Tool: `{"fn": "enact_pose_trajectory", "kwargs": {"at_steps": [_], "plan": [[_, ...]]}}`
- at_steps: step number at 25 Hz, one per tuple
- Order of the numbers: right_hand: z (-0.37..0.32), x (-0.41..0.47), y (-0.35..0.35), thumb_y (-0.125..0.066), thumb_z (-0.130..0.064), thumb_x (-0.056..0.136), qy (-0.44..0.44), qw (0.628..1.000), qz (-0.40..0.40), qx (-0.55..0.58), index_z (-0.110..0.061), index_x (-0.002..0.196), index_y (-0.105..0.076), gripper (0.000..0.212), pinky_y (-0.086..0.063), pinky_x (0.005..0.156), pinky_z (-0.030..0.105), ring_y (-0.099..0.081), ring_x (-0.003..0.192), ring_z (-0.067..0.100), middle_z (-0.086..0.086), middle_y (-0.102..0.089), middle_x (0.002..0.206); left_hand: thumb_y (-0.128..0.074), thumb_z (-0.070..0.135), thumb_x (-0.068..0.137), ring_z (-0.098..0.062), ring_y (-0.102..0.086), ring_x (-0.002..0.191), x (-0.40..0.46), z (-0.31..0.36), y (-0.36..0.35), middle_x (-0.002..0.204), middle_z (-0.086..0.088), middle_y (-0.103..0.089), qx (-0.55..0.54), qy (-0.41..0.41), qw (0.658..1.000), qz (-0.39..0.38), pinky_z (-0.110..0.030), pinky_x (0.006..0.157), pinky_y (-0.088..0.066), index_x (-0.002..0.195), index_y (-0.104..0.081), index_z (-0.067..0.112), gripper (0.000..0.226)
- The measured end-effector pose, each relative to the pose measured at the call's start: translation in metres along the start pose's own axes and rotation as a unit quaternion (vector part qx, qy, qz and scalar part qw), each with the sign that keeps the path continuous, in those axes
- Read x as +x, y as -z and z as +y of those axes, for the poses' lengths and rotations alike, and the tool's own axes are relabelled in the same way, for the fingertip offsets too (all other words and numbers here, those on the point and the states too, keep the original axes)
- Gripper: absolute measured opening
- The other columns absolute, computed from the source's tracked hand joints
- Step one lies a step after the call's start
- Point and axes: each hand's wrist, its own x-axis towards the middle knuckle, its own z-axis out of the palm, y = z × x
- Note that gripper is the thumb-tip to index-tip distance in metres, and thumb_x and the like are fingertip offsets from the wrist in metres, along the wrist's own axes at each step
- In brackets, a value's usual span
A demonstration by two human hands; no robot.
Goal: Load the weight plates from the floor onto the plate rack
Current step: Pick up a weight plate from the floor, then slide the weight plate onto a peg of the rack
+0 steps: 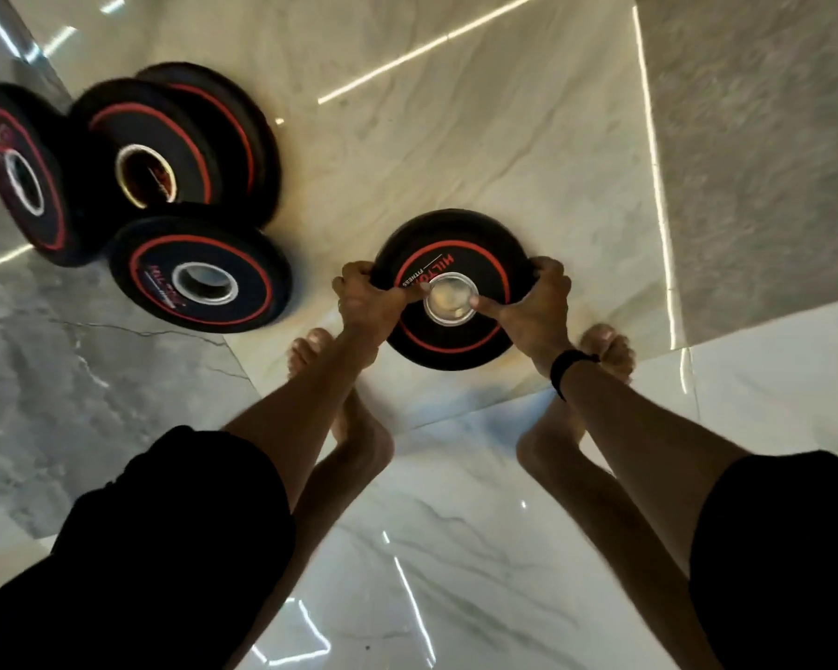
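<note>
Your left hand and right hand each curl over opposite edges of a black weight plate with a red ring, thumbs reaching toward its steel centre hole. The plate sits low over the glossy marble floor, just ahead of your bare feet. Four more plates lie clustered to your left, well apart.

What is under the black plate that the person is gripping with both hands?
Around the gripped plate only pale marble floor shows, and floor shows through its centre hole. Whether the plate rests on the floor or is lifted cannot be told; the floor directly beneath it is covered.
</note>
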Motion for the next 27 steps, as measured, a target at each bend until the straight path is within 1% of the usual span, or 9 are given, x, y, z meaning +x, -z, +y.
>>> {"fn": "enact_pose_trajectory", "kwargs": {"at_steps": [4,6,9,11,13,15,19,23,27], "plan": [[-0.003,0.01,0.009,-0.094,-0.041,0.052,-0.026,0.999,-0.03,-0.001,-0.018,0.126,-0.041,0.095,-0.05,0.099,0.04,-0.049,0.111,0.022,0.003,-0.038,0.124,-0.094,0.038,0.042,-0.03,-0.063,0.112,0.006,0.0,0.007,0.128,-0.012,-0.057,-0.043,0.019,0.998,-0.033,-0.045,0.09,-0.058,0.12,-0.056,0.007,0.092],[-0.008,0.013,0.016,-0.093,-0.041,0.055,-0.032,0.998,-0.06,-0.003,-0.015,0.129,-0.044,0.093,-0.05,0.1,0.042,-0.053,0.115,0.023,0.009,-0.047,0.133,-0.095,0.034,0.045,-0.028,-0.066,0.105,0.006,-0.001,0.011,0.125,-0.011,-0.061,-0.049,0.015,0.997,-0.05,-0.046,0.082,-0.06,0.119,-0.054,0.007,0.089],[-0.018,0.01,0.029,-0.091,-0.039,0.06,-0.06,0.992,-0.111,0.004,-0.008,0.125,-0.056,0.08,-0.055,0.093,0.049,-0.061,0.116,0.031,0.013,-0.063,0.127,-0.093,0.028,0.056,-0.016,-0.065,0.086,0.002,-0.001,0.02,0.116,-0.008,-0.067,-0.076,0.033,0.994,-0.075,-0.033,0.066,-0.056,0.112,-0.058,0.014,0.068],[-0.03,-0.002,0.038,-0.09,-0.038,0.062,-0.081,0.99,-0.117,0.026,-0.006,0.123,-0.058,0.075,-0.057,0.089,0.051,-0.063,0.112,0.033,0.014,-0.065,0.124,-0.091,0.029,0.062,-0.022,-0.065,0.092,-0.006,0.003,0.03,0.118,-0.01,-0.068,-0.089,0.055,0.989,-0.103,-0.037,0.073,-0.056,0.115,-0.059,0.013,0.064],[-0.042,-0.024,0.048,-0.09,-0.035,0.063,-0.077,0.989,-0.117,0.049,-0.004,0.123,-0.058,0.074,-0.056,0.092,0.049,-0.064,0.111,0.033,0.015,-0.066,0.123,-0.089,0.03,0.065,-0.029,-0.063,0.108,-0.023,0.006,0.044,0.124,-0.012,-0.064,-0.099,0.066,0.985,-0.128,-0.048,0.087,-0.056,0.127,-0.053,0.01,0.075],[-0.057,-0.056,0.063,-0.091,-0.033,0.064,-0.058,0.99,-0.111,0.059,-0.003,0.121,-0.059,0.072,-0.054,0.095,0.047,-0.064,0.11,0.032,0.014,-0.067,0.12,-0.089,0.031,0.066,-0.032,-0.062,0.114,-0.053,0.011,0.062,0.126,-0.012,-0.063,-0.111,0.059,0.983,-0.133,-0.053,0.095,-0.053,0.134,-0.049,0.009,0.081],[-0.098,-0.142,0.106,-0.09,-0.03,0.065,-0.018,0.993,-0.102,0.062,-0.002,0.114,-0.059,0.065,-0.054,0.095,0.048,-0.066,0.107,0.031,0.015,-0.069,0.114,-0.087,0.026,0.069,-0.034,-0.07,0.102,-0.131,0.022,0.117,0.11,-0.018,-0.073,-0.125,0.012,0.978,-0.166,-0.053,0.092,-0.056,0.117,-0.066,0.004,0.057],[-0.179,-0.274,0.171,-0.091,-0.025,0.064,0.058,0.991,-0.107,0.05,-0.004,0.116,-0.056,0.066,-0.054,0.095,0.048,-0.066,0.108,0.028,0.014,-0.066,0.118,-0.087,0.021,0.068,-0.025,-0.074,0.094,-0.255,0.058,0.213,0.102,-0.011,-0.077,-0.162,-0.043,0.971,-0.17,-0.033,0.072,-0.06,0.111,-0.069,0.006,0.049],[-0.27,-0.407,0.229,-0.092,-0.03,0.062,0.166,0.981,-0.097,0.01,-0.007,0.114,-0.055,0.067,-0.054,0.094,0.046,-0.064,0.108,0.025,0.012,-0.062,0.119,-0.088,0.016,0.068,-0.027,-0.072,0.102,-0.388,0.09,0.316,0.107,-0.012,-0.075,-0.211,-0.109,0.96,-0.149,-0.042,0.089,-0.058,0.113,-0.069,0.006,0.05]]}}
